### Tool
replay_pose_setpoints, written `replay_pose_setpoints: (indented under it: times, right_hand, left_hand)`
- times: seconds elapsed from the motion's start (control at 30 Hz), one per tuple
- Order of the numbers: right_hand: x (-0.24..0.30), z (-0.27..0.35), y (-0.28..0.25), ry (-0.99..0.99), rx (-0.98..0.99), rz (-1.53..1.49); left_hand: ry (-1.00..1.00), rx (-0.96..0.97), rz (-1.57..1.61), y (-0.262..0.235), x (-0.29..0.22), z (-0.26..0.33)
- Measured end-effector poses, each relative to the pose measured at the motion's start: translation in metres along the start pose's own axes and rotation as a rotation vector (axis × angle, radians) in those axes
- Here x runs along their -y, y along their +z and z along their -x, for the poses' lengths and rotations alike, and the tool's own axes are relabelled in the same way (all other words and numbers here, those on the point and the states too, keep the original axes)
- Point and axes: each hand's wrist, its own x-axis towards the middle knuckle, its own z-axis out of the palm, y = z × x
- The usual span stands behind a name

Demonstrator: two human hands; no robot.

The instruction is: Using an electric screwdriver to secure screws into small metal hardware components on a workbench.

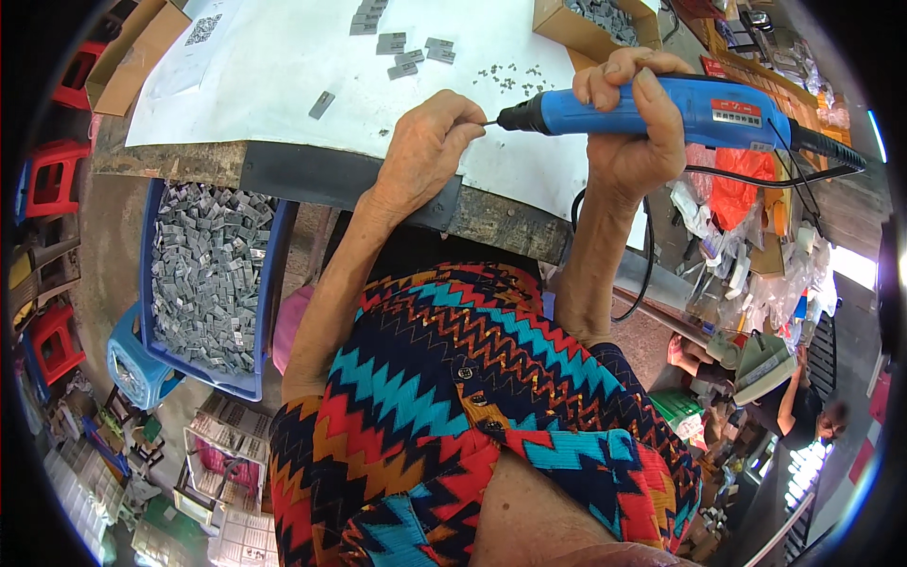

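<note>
Blue, smooth plastic makes up the driver (701, 106), a thick cylinder with a black ribbed nose and a thin metal bit (490, 123) pointing left. It lies nearly level across the upper right of the frame, above the bench (213, 163). The right hand (635, 118) has hold of its body, fingers and thumb curled round it. The left hand (427, 149), near the top middle, is closed in a pinch, thumb and fingertips together right at the end of the bit; whatever sits between them is hidden, so I cannot tell what it grips.

Under both hands spreads a smooth white sheet (260, 90). Flat grey blocks (391, 43) lie on it up from the left hand, and one lone block (322, 104) rests farther left. Tiny dark pieces (510, 79) are scattered just above the driver's nose. A cardboard box (570, 33) of grey parts stands at the top right, its lower corner close to the right hand's fingers.

At the left, a blue bin (145, 274) brims with jumbled grey parts (208, 274). A black cable (650, 274) loops down past the right forearm. The driver and right hand cover part of the sheet. Crumpled red plastic (742, 189) lies at the right.
</note>
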Motion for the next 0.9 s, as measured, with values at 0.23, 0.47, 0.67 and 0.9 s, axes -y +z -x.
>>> replay_pose_setpoints:
  times: [0.23, 0.47, 0.67, 0.9]
  right_hand:
    - [0.000, -0.003, 0.008, 0.028, -0.076, -0.057]
    - [0.007, -0.001, -0.001, 0.037, -0.073, -0.121]
    - [0.006, 0.004, -0.006, 0.045, -0.093, -0.135]
    - [0.007, 0.007, -0.009, 0.049, -0.123, -0.101]
  left_hand:
    - [-0.098, -0.001, 0.033, -0.006, -0.005, 0.003]
    - [0.079, -0.205, -0.182, -0.028, 0.008, -0.004]
    - [0.080, -0.301, -0.638, -0.045, 0.030, -0.021]
    - [0.043, -0.203, -0.620, -0.045, 0.031, -0.018]
